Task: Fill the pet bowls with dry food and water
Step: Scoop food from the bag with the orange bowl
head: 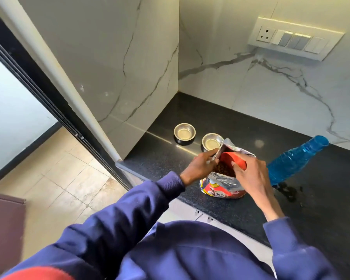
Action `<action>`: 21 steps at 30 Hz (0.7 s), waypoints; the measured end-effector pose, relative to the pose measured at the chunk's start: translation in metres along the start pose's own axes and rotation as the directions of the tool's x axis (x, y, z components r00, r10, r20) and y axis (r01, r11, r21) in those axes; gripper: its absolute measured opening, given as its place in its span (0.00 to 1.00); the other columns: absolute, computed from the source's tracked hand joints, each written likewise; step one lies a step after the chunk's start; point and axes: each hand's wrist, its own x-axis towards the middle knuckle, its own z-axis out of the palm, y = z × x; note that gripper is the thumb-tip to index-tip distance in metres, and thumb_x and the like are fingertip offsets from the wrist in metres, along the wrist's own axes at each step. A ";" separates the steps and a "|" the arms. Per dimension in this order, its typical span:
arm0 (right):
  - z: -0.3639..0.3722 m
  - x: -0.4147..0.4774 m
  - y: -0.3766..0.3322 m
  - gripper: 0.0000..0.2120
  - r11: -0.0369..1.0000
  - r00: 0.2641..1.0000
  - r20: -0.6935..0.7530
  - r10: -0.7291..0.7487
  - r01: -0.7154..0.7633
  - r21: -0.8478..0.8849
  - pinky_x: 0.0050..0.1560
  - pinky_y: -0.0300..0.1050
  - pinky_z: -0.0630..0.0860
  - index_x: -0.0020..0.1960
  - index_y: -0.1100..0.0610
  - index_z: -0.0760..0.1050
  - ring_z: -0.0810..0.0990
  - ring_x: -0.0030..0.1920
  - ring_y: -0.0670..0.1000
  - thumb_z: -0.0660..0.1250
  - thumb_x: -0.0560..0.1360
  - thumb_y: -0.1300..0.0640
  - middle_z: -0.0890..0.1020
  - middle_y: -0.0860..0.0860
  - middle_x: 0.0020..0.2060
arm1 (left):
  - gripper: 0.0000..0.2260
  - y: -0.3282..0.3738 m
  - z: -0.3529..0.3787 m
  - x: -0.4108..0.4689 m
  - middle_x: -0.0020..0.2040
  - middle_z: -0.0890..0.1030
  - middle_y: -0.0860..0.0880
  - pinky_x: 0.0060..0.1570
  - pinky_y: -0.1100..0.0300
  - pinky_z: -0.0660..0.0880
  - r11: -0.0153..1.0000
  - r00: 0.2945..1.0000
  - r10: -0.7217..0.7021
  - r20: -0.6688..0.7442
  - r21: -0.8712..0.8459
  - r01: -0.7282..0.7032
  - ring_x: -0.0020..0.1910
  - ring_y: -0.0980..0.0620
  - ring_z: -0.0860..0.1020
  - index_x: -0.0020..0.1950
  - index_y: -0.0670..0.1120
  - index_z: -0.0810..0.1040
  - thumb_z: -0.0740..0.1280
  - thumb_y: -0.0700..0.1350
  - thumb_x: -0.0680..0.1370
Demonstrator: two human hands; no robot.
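Navy ribbed-cuff sleeves (117, 215), bare hands (200, 168), possibly red chest panel

Two small steel bowls sit side by side on the black counter, both showing bare bottoms: the far bowl (184, 134) at eleven o'clock of the near bowl (212, 141). The food bag (223, 178) stands open at five o'clock of that one, brown kibble (224, 170) inside, an orange scoop (233, 160) seemingly dipped into its mouth. A blue water bottle (295, 160) stands at the bag's three o'clock.

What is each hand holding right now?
Left hand: closed on the bag rim.
Right hand: holding the red scoop in the bag.
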 end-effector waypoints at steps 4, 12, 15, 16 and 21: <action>0.003 0.004 0.024 0.13 0.986 0.990 0.001 0.141 -0.140 0.095 0.47 0.52 0.82 0.62 0.60 0.83 0.87 0.44 0.59 0.71 0.78 0.62 0.88 0.60 0.49 | 0.16 0.011 0.006 0.018 0.61 0.83 0.41 0.62 0.44 0.79 0.999 1.000 0.013 0.008 0.035 -0.013 0.58 0.44 0.82 0.67 0.44 0.78 0.63 0.45 0.80; 0.005 0.007 0.030 0.15 0.931 0.954 0.023 0.300 -0.298 0.212 0.50 0.50 0.80 0.64 0.61 0.81 0.86 0.49 0.61 0.70 0.79 0.58 0.86 0.62 0.53 | 0.19 0.004 -0.007 0.023 0.62 0.82 0.38 0.58 0.46 0.81 0.994 0.998 -0.060 0.020 0.093 0.057 0.58 0.41 0.82 0.72 0.47 0.74 0.61 0.42 0.80; 0.000 0.010 0.036 0.15 0.915 0.945 0.047 0.324 -0.325 0.239 0.50 0.64 0.84 0.65 0.58 0.80 0.87 0.49 0.60 0.70 0.79 0.57 0.86 0.59 0.55 | 0.17 0.006 -0.010 0.017 0.62 0.82 0.37 0.58 0.46 0.81 0.997 0.999 -0.035 0.004 0.062 0.035 0.59 0.40 0.82 0.72 0.44 0.74 0.61 0.41 0.83; -0.001 0.011 0.038 0.16 0.910 0.944 0.049 0.326 -0.327 0.255 0.51 0.65 0.84 0.65 0.58 0.80 0.87 0.49 0.60 0.70 0.79 0.57 0.86 0.58 0.56 | 0.17 0.004 -0.010 0.017 0.62 0.82 0.38 0.59 0.46 0.81 0.998 0.999 -0.047 -0.008 0.049 0.047 0.59 0.40 0.82 0.71 0.44 0.75 0.61 0.42 0.83; -0.017 0.018 0.037 0.17 0.781 0.887 0.135 0.442 -0.455 0.428 0.48 0.62 0.84 0.68 0.62 0.78 0.86 0.48 0.58 0.68 0.80 0.63 0.83 0.54 0.56 | 0.16 0.010 -0.012 0.008 0.62 0.82 0.37 0.58 0.47 0.81 0.996 0.999 -0.036 0.022 -0.078 0.038 0.59 0.40 0.83 0.72 0.41 0.75 0.60 0.42 0.85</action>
